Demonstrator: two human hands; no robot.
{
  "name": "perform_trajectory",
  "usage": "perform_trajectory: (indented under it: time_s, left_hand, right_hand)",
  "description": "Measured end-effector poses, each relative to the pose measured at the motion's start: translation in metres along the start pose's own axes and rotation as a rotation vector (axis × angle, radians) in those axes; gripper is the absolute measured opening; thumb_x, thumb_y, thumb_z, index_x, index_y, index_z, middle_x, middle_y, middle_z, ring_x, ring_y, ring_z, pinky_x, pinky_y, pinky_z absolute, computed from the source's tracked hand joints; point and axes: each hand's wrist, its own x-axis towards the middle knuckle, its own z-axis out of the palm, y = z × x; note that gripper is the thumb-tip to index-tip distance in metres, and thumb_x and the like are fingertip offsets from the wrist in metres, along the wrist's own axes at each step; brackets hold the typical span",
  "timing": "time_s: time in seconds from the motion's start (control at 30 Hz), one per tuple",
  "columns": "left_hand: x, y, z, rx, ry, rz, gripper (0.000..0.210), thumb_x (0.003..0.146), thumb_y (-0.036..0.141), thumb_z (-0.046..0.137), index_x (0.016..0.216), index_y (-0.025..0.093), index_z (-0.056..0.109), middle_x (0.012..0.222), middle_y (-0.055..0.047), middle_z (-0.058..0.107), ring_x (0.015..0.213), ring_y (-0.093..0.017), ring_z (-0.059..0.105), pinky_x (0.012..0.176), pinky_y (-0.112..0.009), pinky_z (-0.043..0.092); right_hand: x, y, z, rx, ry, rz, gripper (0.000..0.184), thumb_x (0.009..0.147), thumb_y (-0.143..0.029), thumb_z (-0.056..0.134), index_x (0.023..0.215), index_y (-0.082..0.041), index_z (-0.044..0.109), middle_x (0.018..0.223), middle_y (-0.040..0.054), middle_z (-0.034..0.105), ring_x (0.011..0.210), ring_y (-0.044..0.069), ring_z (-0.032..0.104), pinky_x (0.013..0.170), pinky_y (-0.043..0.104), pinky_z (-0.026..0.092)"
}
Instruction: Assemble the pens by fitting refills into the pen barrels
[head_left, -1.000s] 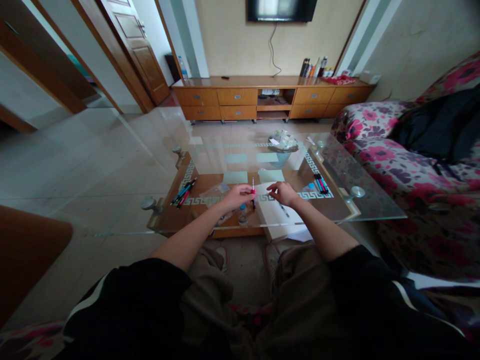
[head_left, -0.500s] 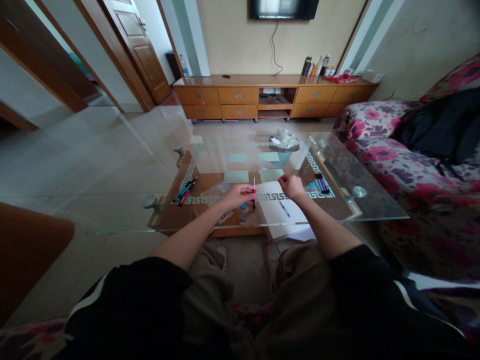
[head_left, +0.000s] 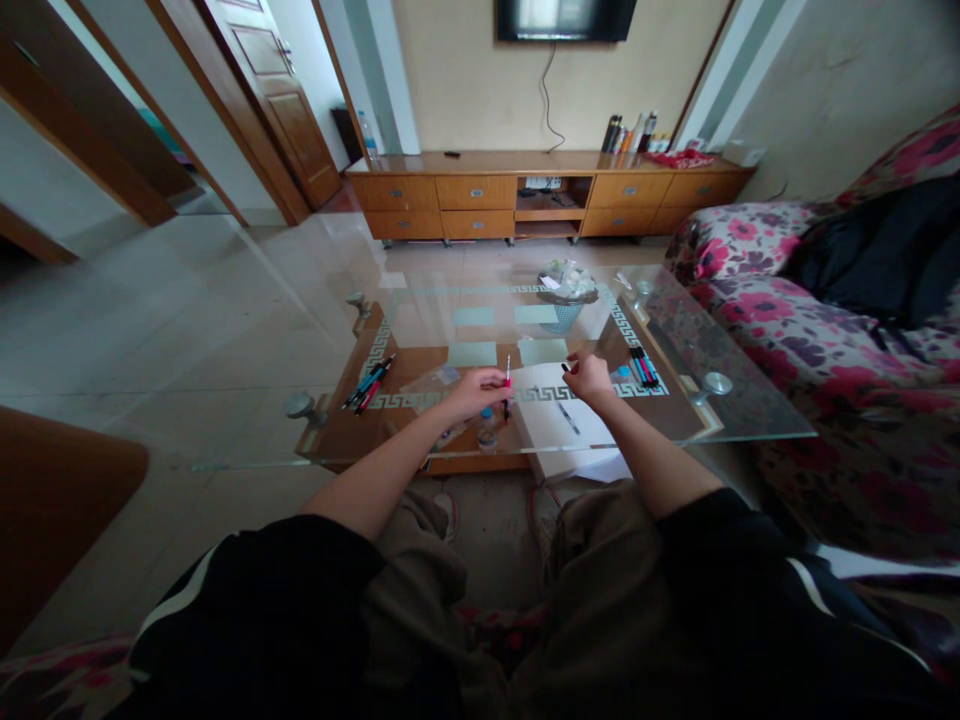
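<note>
Over the glass table (head_left: 457, 285), my left hand (head_left: 480, 388) is closed on a red and black pen (head_left: 508, 383), held upright with its thin pale end pointing up. To its right, my right hand (head_left: 589, 380) pinches a small black piece (head_left: 565, 368), perhaps a pen part; its exact kind is too small to tell. One bundle of blue, red and black pens (head_left: 369, 383) lies left of my hands. Another bundle of pens (head_left: 643, 367) lies to the right. Beneath the glass, between my hands, show white paper (head_left: 544, 415) and a single dark pen (head_left: 568, 417).
A small clear bottle (head_left: 487, 430) and crumpled clear plastic (head_left: 427, 390) show near my left forearm. Past the table's far side stands a filled waste basket (head_left: 562, 316). A wooden TV cabinet (head_left: 476, 192) lines the wall, and a flowered sofa (head_left: 765, 320) is at right.
My right hand has turned and its fingers have shifted, so the small black piece now shows at its fingertips. The left hand and the pen stay in place.
</note>
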Motion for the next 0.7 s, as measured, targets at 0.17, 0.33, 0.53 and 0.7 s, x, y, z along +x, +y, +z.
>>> perform_trajectory:
  time_s: [0.17,0.33,0.53,0.7]
  left_hand:
    - [0.001,0.001,0.000,0.037,-0.005,0.020,0.040,0.074,0.043,0.078,0.097,0.012,0.068,0.085,-0.007,0.072,0.075,-0.015,0.065,0.067,-0.026,0.051]
    - [0.004,0.000,0.002,0.089,0.040,0.104,0.035,0.077,0.040,0.075,0.095,0.011,0.070,0.086,-0.006,0.072,0.075,-0.015,0.063,0.073,-0.027,0.050]
    - [0.004,-0.002,0.000,0.162,0.018,0.141,0.034,0.077,0.040,0.074,0.095,0.011,0.073,0.092,-0.008,0.073,0.079,-0.016,0.063,0.074,-0.028,0.050]
    - [0.004,-0.001,-0.001,0.165,0.017,0.149,0.034,0.078,0.040,0.073,0.097,0.011,0.073,0.094,-0.008,0.074,0.080,-0.016,0.064,0.076,-0.028,0.050]
  right_hand:
    - [-0.006,-0.021,0.002,0.669,-0.040,-0.016,0.035,0.077,-0.025,0.065,0.111,-0.017,0.067,0.082,0.0041,0.070,0.071,0.017,0.067,0.071,0.031,0.055]
    - [-0.013,-0.041,0.006,1.169,-0.111,0.029,0.037,0.067,-0.037,0.081,0.093,-0.017,0.064,0.075,0.0026,0.069,0.067,0.015,0.067,0.062,0.026,0.055]
    - [-0.014,-0.045,0.005,1.253,-0.132,0.050,0.040,0.062,-0.034,0.086,0.091,-0.016,0.065,0.073,0.0032,0.072,0.068,0.015,0.069,0.065,0.025,0.056]
    - [-0.016,-0.044,0.005,1.254,-0.143,0.049,0.036,0.065,-0.032,0.085,0.091,-0.016,0.065,0.072,0.0034,0.072,0.069,0.015,0.070,0.067,0.027,0.058]
